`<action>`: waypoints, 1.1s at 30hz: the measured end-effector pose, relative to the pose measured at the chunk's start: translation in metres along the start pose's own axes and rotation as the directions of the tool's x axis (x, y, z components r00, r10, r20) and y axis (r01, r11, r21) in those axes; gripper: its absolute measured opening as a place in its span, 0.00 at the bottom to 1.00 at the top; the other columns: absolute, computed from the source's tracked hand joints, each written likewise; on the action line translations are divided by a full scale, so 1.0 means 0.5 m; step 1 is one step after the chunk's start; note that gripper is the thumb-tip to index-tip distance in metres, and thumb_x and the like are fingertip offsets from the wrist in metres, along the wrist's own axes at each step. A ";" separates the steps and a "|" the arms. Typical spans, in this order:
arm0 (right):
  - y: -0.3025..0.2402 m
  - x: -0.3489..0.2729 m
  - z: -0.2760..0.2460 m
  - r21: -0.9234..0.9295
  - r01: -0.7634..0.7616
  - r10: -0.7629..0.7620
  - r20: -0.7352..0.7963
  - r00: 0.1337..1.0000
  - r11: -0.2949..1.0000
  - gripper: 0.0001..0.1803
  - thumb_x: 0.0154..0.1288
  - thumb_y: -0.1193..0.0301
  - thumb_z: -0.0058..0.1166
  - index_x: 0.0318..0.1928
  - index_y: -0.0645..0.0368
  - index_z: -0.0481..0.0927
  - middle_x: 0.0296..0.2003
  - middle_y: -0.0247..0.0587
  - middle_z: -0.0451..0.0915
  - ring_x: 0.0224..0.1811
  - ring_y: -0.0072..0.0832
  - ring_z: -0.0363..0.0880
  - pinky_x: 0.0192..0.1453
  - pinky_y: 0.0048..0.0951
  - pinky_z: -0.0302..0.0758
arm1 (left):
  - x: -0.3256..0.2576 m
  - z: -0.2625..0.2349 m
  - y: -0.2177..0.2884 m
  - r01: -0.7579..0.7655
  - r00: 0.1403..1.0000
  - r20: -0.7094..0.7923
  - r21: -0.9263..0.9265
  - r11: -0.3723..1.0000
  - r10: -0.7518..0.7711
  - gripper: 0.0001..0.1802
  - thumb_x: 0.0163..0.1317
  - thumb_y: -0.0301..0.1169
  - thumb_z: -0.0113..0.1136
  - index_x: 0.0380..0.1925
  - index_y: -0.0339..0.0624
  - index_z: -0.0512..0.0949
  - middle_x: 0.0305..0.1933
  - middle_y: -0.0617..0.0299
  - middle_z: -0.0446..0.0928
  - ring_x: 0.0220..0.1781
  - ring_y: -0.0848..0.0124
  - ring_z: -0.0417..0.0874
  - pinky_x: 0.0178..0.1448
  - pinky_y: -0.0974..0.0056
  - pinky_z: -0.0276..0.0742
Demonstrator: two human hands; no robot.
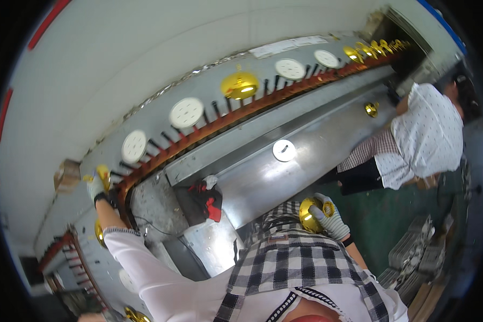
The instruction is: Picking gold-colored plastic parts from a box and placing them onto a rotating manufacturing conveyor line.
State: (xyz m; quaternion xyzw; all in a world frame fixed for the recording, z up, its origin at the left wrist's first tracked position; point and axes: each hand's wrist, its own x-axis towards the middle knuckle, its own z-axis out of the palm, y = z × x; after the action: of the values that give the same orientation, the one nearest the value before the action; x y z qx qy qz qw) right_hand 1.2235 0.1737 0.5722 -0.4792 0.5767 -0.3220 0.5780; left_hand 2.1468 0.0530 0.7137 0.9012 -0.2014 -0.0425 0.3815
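Hands gloved: right hand (331, 217) cups a gold dome cap (309, 214) against the checked apron, fingers curled round it | left hand (97, 185) stretched far out, apparently pinching a small gold piece (103, 175) at the peg conveyor (209, 126), likely to seat it | white discs (186, 112) ride beyond.

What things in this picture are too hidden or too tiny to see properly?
Head view only:
- Left hand: its glove covers most of the small gold piece it holds up at the rack; shape unclear.
- Right hand: gloved fingers wrap the gold round part, hiding its far side.
- Gold parts at the rack's far end: too small to count.
- Co-worker: hands hidden behind their own body.
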 end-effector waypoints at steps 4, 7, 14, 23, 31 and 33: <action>0.021 0.036 -0.168 -0.073 0.020 -0.027 -0.098 0.995 0.997 0.41 0.67 0.49 0.66 0.68 0.68 0.72 0.61 0.55 0.77 0.66 0.43 0.76 0.72 0.39 0.71 | -0.170 0.079 0.069 0.032 0.983 -0.177 0.405 0.914 0.044 0.44 0.68 0.65 0.52 0.63 0.34 0.79 0.65 0.37 0.79 0.67 0.44 0.81 0.70 0.48 0.75; -0.015 0.049 -0.290 -0.095 0.032 -0.041 -0.090 0.995 0.995 0.42 0.67 0.49 0.65 0.69 0.69 0.71 0.61 0.57 0.76 0.66 0.44 0.75 0.73 0.39 0.71 | -0.346 0.113 0.136 -0.166 0.946 -0.167 0.491 0.855 0.279 0.39 0.70 0.61 0.51 0.62 0.36 0.80 0.62 0.38 0.81 0.64 0.42 0.82 0.69 0.48 0.75; -0.072 0.216 -0.524 -0.137 0.097 -0.091 0.052 0.994 0.986 0.45 0.66 0.49 0.67 0.71 0.69 0.69 0.64 0.60 0.75 0.68 0.47 0.74 0.75 0.39 0.69 | -0.513 0.036 0.233 -0.214 0.927 -0.202 0.405 0.889 0.316 0.33 0.75 0.54 0.52 0.63 0.35 0.79 0.62 0.41 0.82 0.63 0.46 0.83 0.67 0.52 0.77; -0.124 0.461 -0.737 0.133 -0.013 0.002 0.083 0.997 0.991 0.41 0.67 0.53 0.66 0.71 0.65 0.70 0.66 0.55 0.75 0.69 0.41 0.74 0.75 0.37 0.70 | -0.888 0.192 0.425 -0.672 0.665 -0.101 0.353 0.651 0.740 0.31 0.78 0.47 0.50 0.64 0.30 0.77 0.64 0.40 0.79 0.62 0.43 0.81 0.69 0.49 0.74; -0.149 0.694 -0.810 0.221 0.139 -0.162 0.091 0.983 0.965 0.47 0.62 0.53 0.72 0.72 0.69 0.67 0.64 0.53 0.76 0.68 0.39 0.74 0.73 0.36 0.72 | -1.340 0.619 0.754 -0.214 0.727 0.401 -0.639 0.739 0.557 0.35 0.73 0.36 0.65 0.75 0.37 0.65 0.70 0.54 0.74 0.68 0.65 0.76 0.71 0.58 0.74; -0.083 0.763 -0.858 0.185 0.228 -0.246 0.080 0.966 0.956 0.52 0.58 0.52 0.77 0.72 0.68 0.65 0.64 0.52 0.76 0.68 0.39 0.75 0.72 0.37 0.73 | -1.460 0.759 0.785 -0.045 0.689 0.538 -0.638 0.769 0.486 0.37 0.69 0.39 0.69 0.73 0.36 0.67 0.67 0.52 0.75 0.66 0.63 0.78 0.70 0.58 0.76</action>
State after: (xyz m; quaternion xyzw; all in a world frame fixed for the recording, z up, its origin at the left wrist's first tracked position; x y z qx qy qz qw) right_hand 0.8613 -0.2711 0.5272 -0.5083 0.4543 -0.4133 0.6037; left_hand 1.2615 -0.1591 0.6663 0.6197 -0.4383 -0.3671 0.5377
